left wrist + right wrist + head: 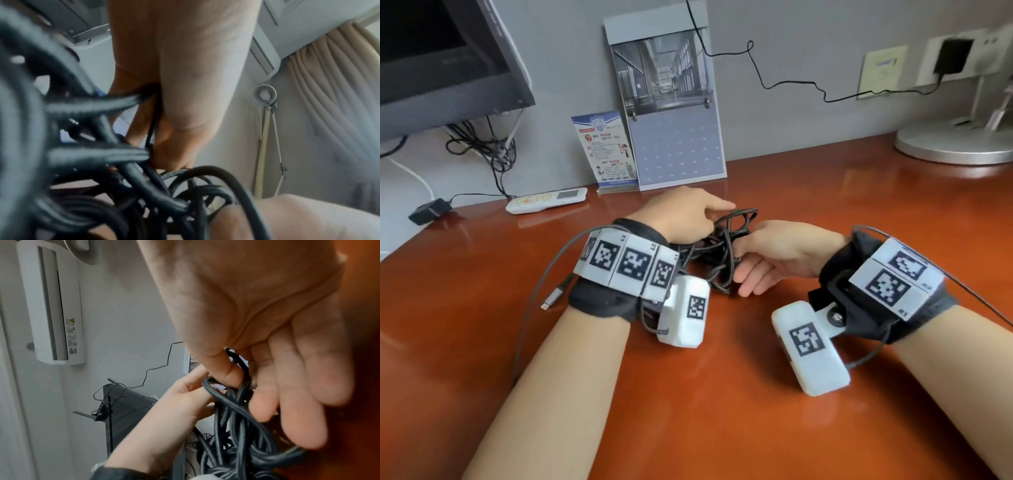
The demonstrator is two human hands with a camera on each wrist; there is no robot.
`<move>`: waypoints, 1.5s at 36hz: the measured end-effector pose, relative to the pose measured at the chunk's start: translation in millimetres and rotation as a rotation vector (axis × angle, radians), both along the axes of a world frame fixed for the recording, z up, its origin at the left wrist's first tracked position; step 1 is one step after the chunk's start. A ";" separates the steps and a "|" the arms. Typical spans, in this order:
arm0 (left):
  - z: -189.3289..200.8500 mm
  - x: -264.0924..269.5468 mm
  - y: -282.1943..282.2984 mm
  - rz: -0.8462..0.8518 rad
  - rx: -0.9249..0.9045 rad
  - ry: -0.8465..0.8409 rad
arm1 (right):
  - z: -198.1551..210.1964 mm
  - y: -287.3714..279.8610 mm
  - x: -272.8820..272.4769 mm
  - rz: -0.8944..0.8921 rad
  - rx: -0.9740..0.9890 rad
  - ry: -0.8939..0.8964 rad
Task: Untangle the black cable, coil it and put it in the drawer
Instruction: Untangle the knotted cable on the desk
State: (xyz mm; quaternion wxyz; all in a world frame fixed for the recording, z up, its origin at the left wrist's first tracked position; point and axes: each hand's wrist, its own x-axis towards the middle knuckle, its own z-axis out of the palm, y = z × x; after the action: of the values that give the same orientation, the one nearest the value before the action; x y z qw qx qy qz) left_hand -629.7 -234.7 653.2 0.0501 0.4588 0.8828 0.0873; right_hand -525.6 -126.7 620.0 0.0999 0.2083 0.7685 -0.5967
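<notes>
Two hands on tangled black cable (722,246) — left hand (681,214) pinching strands, right hand (774,253) thumb-and-finger grip clamped beside it

Black cable on a red-brown desk — colours of the scene

The tangled cable (726,246) is black; the desk (722,394) is glossy reddish-brown wood. Both wrist bands (625,262) are black with white tiles printed in black square codes. A white remote (546,200) lies at the back; the calendar (674,150) is pale lilac-grey under a grey photo — the wall (808,130) is plain grey.
</notes>
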 end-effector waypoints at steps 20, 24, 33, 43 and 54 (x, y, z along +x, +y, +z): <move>-11.6 3.2 7.9 0.071 0.115 0.052 | -12.1 -20.6 -7.8 -0.086 -0.051 0.144; -13.8 -2.5 4.9 0.173 0.150 0.097 | -13.9 -20.7 -11.3 -0.116 -0.040 0.163; -20.4 0.1 -6.2 0.407 0.353 0.049 | -13.0 -18.8 -13.0 -0.275 0.045 0.279; -24.2 12.6 -5.0 0.357 0.408 0.008 | -15.1 -19.0 -15.2 -0.159 0.083 0.196; -26.5 8.1 -8.4 0.404 0.361 0.084 | -15.5 -3.5 -15.2 -0.336 0.227 0.298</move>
State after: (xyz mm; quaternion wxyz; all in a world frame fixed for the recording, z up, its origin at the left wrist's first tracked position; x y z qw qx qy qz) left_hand -621.6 -243.1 626.6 -0.0878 0.2780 0.9279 0.2325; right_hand -540.8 -130.2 604.5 -0.1392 0.2530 0.7915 -0.5387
